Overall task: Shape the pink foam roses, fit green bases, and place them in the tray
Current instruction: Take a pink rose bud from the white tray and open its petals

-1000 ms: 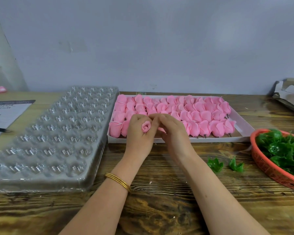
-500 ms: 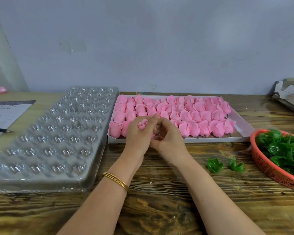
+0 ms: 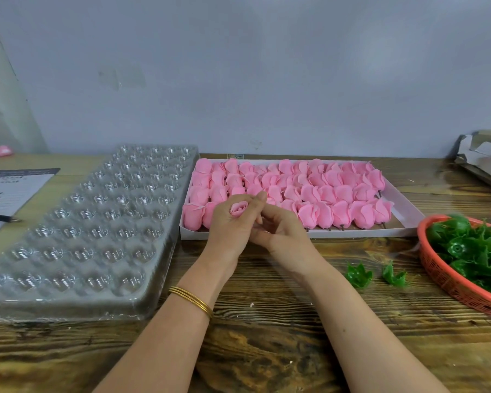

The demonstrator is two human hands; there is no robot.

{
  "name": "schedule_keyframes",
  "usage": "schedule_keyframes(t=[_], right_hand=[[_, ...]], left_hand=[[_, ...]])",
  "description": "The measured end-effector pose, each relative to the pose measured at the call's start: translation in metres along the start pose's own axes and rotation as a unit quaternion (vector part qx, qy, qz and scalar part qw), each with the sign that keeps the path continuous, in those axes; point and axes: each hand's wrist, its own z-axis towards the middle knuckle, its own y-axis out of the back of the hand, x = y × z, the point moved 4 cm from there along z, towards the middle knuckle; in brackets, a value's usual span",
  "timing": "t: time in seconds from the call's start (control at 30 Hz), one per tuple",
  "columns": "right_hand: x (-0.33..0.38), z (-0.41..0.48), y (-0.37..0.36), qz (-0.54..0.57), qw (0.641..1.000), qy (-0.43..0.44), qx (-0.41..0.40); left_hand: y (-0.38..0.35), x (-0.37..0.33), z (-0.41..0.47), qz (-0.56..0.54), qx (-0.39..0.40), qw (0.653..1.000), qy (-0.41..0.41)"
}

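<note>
A pink foam rose [image 3: 238, 209] is gripped by the left hand [image 3: 229, 232]; the right hand [image 3: 284, 232] is curled against it, grasp unclear. Print on the sheet [image 3: 10, 191] is illegible.

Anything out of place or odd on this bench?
Minor only. Two green bases lie loose on the wooden table, outside the orange basket. A stray pink piece sits alone at the far left by the wall. The left hand holds a pink rose.
</note>
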Motion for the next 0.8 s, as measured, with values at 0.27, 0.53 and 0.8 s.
schedule_keyframes(t=[0.27,0.53,0.8], right_hand=[[-0.004,0.0,-0.001,-0.037,0.997,-0.005,-0.064],[-0.008,0.004,-0.001,0.016,0.999,0.006,-0.051],[-0.009,0.003,-0.002,0.074,0.997,-0.015,-0.025]], left_hand=[[-0.001,0.003,-0.002,-0.032,-0.021,0.998,0.057],[-0.001,-0.003,-0.002,-0.034,-0.009,0.999,0.035],[0.001,-0.006,-0.003,-0.023,-0.009,0.999,0.023]])
